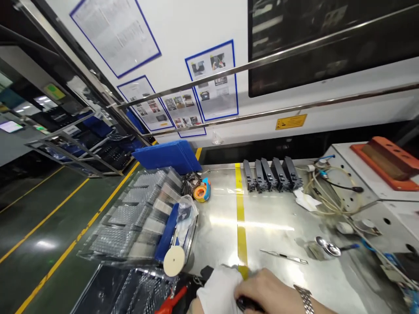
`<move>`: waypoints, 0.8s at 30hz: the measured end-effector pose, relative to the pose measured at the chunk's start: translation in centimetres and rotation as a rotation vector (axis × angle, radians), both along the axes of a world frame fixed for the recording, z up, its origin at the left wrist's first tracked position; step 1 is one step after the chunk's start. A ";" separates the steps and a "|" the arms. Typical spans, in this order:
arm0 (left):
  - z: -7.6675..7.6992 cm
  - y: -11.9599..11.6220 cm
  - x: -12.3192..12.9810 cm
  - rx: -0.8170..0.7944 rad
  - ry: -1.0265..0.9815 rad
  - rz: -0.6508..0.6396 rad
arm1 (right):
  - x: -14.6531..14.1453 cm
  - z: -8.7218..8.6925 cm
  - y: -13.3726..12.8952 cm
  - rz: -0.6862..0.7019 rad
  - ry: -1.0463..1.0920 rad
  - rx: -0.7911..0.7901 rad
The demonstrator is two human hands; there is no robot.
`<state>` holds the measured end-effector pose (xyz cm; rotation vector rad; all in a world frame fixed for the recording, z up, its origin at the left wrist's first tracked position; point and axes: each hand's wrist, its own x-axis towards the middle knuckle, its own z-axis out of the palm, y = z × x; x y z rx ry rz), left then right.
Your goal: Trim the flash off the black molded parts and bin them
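White cloth (218, 291) is gripped by the left hand (199, 305); a small dark part (246, 303), axis lying left-right, is pinched by the right hand (271, 292) above the steel desk (278, 226).

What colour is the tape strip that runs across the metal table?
Yellow; the tape strip shows best in the head view.

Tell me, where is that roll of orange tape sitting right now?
In the head view, the orange tape roll lies on the steel table, left of the yellow stripe, just in front of the blue trays and beside a dark bundle.
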<state>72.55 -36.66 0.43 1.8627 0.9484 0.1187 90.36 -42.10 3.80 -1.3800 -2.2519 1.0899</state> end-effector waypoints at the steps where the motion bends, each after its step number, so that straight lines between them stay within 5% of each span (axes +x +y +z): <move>1: 0.5 -0.3 -0.1 -0.090 0.008 -0.011 | 0.6 -0.6 0.1 -0.074 0.001 -0.031; 6: 4.4 -1.5 -2.4 -0.323 -0.108 0.516 | 7.0 -7.6 1.5 -0.532 -0.221 -0.115; 9: 6.7 -1.9 -3.1 -0.309 -0.301 0.699 | 9.9 -12.4 1.1 -0.608 -0.325 -0.105; 12: 8.6 -2.6 -3.4 -0.305 -0.332 0.838 | 10.9 -14.8 0.5 -0.616 -0.287 -0.067; 18: 9.7 -4.5 -3.8 -0.290 -0.569 1.020 | 8.2 -12.1 1.0 -0.629 -0.034 -0.077; 21: 8.4 -4.9 -4.1 -0.604 -0.830 1.252 | 6.6 -9.4 1.6 -0.567 0.112 -0.098; 24: 7.2 -5.1 -4.4 -0.802 -1.150 1.198 | 5.3 -5.7 1.6 -0.429 0.240 -0.054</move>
